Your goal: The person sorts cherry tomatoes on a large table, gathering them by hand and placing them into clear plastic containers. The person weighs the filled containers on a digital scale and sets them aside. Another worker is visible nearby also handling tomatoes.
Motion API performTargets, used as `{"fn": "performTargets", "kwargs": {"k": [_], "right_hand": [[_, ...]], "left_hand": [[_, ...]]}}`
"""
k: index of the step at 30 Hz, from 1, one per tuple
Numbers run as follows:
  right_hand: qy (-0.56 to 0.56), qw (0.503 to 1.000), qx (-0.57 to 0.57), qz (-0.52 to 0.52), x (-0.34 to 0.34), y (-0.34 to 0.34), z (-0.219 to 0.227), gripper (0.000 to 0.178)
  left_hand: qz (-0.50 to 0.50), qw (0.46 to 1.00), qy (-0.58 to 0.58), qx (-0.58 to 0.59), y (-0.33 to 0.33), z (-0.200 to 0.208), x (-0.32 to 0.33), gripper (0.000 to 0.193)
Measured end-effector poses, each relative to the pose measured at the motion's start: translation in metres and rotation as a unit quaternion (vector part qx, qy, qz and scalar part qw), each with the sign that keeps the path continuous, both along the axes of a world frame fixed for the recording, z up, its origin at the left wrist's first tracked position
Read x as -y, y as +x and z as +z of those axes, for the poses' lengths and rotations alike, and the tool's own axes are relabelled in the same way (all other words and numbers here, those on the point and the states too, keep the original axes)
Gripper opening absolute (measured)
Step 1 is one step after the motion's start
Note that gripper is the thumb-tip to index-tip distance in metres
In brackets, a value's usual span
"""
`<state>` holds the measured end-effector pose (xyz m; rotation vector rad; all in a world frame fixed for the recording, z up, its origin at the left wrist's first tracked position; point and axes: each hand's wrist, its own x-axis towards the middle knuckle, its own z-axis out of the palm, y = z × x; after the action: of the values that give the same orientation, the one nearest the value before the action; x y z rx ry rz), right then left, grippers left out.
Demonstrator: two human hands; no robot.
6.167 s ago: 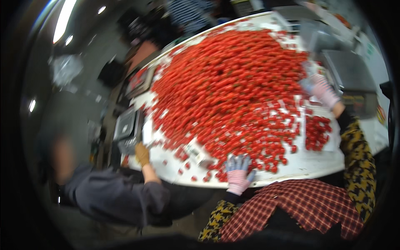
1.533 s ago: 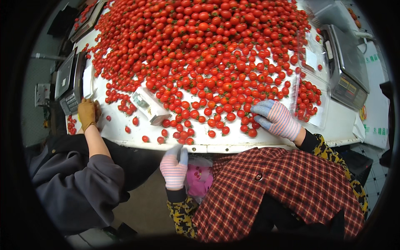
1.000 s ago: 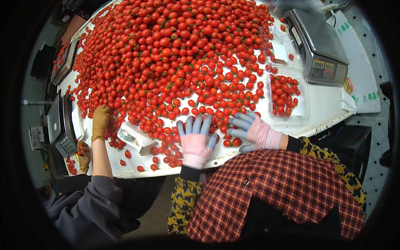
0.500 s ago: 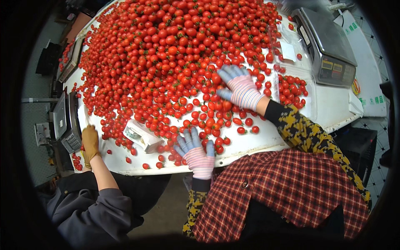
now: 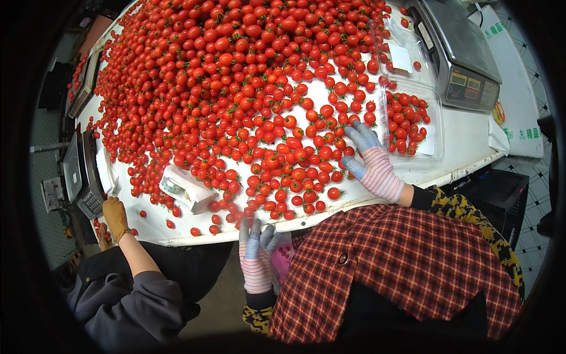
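A large heap of red cherry tomatoes (image 5: 218, 76) covers much of the white table (image 5: 466, 135), thinning to loose ones toward me. At the right edge of the loose tomatoes is my right hand (image 5: 377, 171), in a striped glove, its fingers outstretched and fingertips beside a few of them. My left hand (image 5: 256, 259), gloved alike, is at the front edge with fingers extended and tips close to several tomatoes. Whether those fingertips touch any, I cannot tell. Right of my right hand, a clear plastic box (image 5: 438, 138) holds a cluster of tomatoes; its lid lies folded back.
A digital scale (image 5: 471, 65) stands at the back right, near a black crate (image 5: 492, 194). A small white box (image 5: 186, 187) sits among the tomatoes. Below the table edge hangs a pink bag (image 5: 283, 259). At left, a co-worker's brown-gloved hand (image 5: 116, 217) is near another scale (image 5: 88, 177).
My right hand has drawn back toward me and to the right, off the heap. My left hand has pulled back to the table's front edge. The view has shifted slightly.
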<state>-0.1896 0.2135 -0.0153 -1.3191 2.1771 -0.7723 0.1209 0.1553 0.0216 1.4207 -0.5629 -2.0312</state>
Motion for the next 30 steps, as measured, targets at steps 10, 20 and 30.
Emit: {"fn": "performTargets", "kwargs": {"k": [10,20,30], "right_hand": [[-0.035,0.997,0.069,-0.011,0.057,0.015,-0.014,0.047],[-0.103,0.856,0.496,-0.102,0.078,0.050,0.001,0.037],[-0.176,0.854,0.478,-0.108,0.052,0.006,0.039,0.027]], "left_hand": [[-0.047,0.967,0.082,-0.236,-0.055,-0.029,0.048,0.075],[0.028,0.951,0.164,-0.262,-0.139,-0.036,0.061,0.064],[-0.059,0.965,0.133,-0.218,-0.192,0.023,0.057,0.055]]}}
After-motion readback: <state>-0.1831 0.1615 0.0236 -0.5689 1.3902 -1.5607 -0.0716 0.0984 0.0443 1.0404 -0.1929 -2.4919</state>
